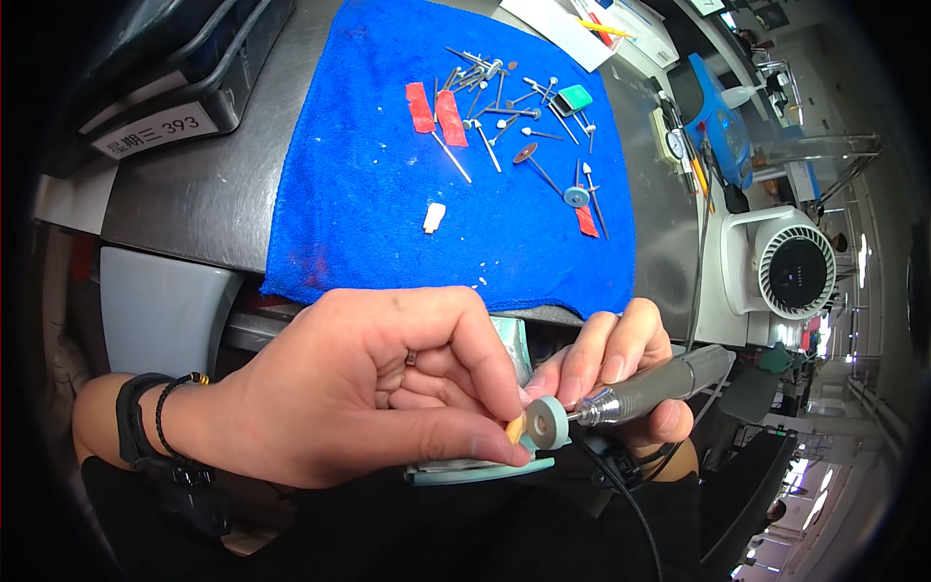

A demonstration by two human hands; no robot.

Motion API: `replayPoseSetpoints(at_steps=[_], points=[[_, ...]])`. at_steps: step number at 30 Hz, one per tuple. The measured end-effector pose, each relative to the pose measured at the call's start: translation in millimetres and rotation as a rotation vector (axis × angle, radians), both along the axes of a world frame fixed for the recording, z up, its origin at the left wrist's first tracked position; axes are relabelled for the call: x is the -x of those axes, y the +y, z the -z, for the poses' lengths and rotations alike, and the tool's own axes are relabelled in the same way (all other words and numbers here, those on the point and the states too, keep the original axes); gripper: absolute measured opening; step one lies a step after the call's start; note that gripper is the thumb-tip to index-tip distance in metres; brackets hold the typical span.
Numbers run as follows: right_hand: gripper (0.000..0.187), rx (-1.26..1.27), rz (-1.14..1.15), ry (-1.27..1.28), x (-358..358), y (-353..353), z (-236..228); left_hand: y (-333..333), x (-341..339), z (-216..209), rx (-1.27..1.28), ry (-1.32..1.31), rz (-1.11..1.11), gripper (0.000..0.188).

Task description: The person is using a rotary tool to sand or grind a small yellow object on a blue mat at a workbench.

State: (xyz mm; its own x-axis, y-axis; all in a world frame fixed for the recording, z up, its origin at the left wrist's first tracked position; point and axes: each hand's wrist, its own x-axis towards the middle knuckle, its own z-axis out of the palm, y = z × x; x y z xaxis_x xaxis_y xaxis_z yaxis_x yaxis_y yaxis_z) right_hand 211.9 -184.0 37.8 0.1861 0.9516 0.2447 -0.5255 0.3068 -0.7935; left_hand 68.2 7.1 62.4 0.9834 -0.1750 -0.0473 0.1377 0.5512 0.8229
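Observation:
Between its thumb and fingertips, my left hand (pixel 378 388) pinches a small yellowish piece (pixel 515 430), mostly covered by the fingers. My right hand (pixel 621 354) is wrapped around a silver rotary handpiece (pixel 659 388), which points left. Fitted on its tip is a pale green grinding wheel (pixel 545 424), right beside the yellowish piece; whether they touch I cannot tell. A black cord (pixel 630 500) hangs below the handpiece. Beneath my hands shows a pale green edge (pixel 485 475) of something mostly hidden.
A blue towel (pixel 359 194) covers the metal bench (pixel 204 194), bearing several burs and mounted bits (pixel 499 112), red tape strips (pixel 450 118) and a small off-white block (pixel 434 218). Dark bins (pixel 184 87) stand far left. A white fan (pixel 790 262) is at right.

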Motion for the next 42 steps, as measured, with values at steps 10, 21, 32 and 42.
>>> replayPoseSetpoints(at_steps=[10, 21, 32, 42], points=[[0.035, -0.015, 0.003, -0.02, -0.7, -0.9, 0.7, -1.1, -0.5, 0.2, -0.019, -0.002, -0.005, 0.02], [0.036, 0.005, -0.015, -0.009, -2.1, -1.5, 0.1, 1.6, 0.3, -0.1, -0.071, -0.03, 0.023, 0.02], [0.036, 0.011, -0.014, -0.021, -1.7, -0.7, -1.1, 2.3, 0.7, 1.4, -0.076, -0.052, 0.03, 0.019], [0.035, -0.021, -0.025, -0.007, -2.1, 0.6, 0.2, 2.0, 0.6, -0.5, -0.091, -0.038, 0.04, 0.019]])
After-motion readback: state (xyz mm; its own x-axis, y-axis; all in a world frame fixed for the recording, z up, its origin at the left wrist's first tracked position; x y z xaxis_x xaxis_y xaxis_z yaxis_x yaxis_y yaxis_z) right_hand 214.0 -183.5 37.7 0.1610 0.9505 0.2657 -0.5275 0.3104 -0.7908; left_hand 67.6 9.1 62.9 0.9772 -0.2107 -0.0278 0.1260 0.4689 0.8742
